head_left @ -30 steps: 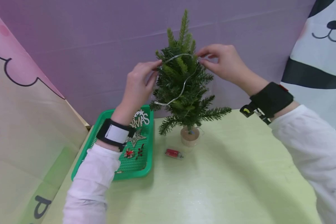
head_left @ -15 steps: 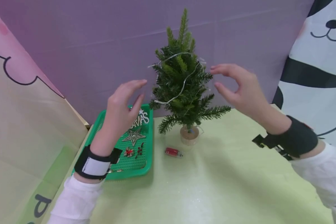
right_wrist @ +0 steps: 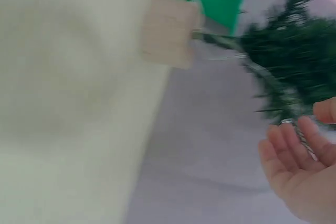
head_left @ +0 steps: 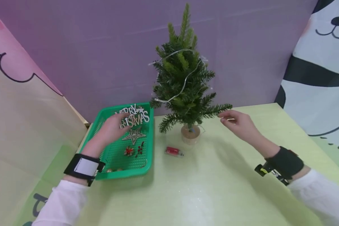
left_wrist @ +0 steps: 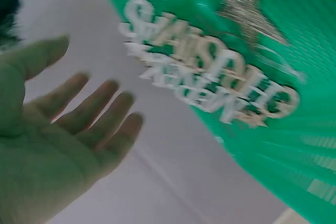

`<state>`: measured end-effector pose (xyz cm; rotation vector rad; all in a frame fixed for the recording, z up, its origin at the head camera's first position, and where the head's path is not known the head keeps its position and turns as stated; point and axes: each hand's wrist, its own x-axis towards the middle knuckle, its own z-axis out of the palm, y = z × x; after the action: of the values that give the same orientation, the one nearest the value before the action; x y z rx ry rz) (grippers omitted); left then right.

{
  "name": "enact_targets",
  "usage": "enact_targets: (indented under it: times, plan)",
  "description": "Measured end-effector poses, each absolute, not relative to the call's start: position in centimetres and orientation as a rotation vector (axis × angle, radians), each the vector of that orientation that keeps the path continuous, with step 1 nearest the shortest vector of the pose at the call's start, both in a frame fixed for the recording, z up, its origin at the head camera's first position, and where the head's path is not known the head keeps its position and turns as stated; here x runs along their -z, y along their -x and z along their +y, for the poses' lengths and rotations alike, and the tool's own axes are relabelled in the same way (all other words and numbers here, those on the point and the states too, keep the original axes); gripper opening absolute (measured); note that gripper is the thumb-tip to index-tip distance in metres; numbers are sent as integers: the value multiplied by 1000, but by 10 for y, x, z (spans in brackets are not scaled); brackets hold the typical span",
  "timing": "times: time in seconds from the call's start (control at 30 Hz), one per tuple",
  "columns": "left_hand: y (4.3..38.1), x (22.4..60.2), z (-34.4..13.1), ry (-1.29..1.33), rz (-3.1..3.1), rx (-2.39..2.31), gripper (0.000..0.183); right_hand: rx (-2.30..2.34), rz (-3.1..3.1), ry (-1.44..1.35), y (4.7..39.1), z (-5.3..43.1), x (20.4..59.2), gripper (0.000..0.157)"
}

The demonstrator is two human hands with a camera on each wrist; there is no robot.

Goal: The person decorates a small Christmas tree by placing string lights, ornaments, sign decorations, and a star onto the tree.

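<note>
The left grip (head_left: 111,129), spread and empty, is hovering at the left end of the white lettered sign (head_left: 137,119) (running left to right); the right grip (head_left: 240,124), fingers parted, apparently empty, is hanging farther off.

Soft, even light fills the head view, with a white glare on the table (head_left: 169,191) below the tree (head_left: 183,78) and diffuse shadows to its lower right. Both wrist views are dimmer and blurred: the left hand (left_wrist: 58,135) lies in greenish shade, the lettering (left_wrist: 221,65) looks doubled, perhaps from camera shake, and the wooden pot (right_wrist: 170,32) under the tree is smeared.
</note>
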<state>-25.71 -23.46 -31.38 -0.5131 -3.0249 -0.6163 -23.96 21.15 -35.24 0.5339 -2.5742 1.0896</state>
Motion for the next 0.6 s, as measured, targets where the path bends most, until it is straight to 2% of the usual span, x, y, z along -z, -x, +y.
enact_targets:
  times: [0.1, 0.23, 0.43, 0.6]
  plan:
    - [266, 327, -246, 538, -3226, 479, 48, -1112, -2728, -472, 257, 211, 372, 30]
    - [267, 339, -255, 527, -3521, 269, 50, -1199, -2876, -446, 277, 204, 393, 44]
    - [256, 340, -254, 491, -3805, -88, 50, -1604, -2907, -442, 301, 190, 418, 57]
    - [245, 341, -254, 433, -3890, -217, 29, -1819, -2843, -535, 311, 174, 428, 59]
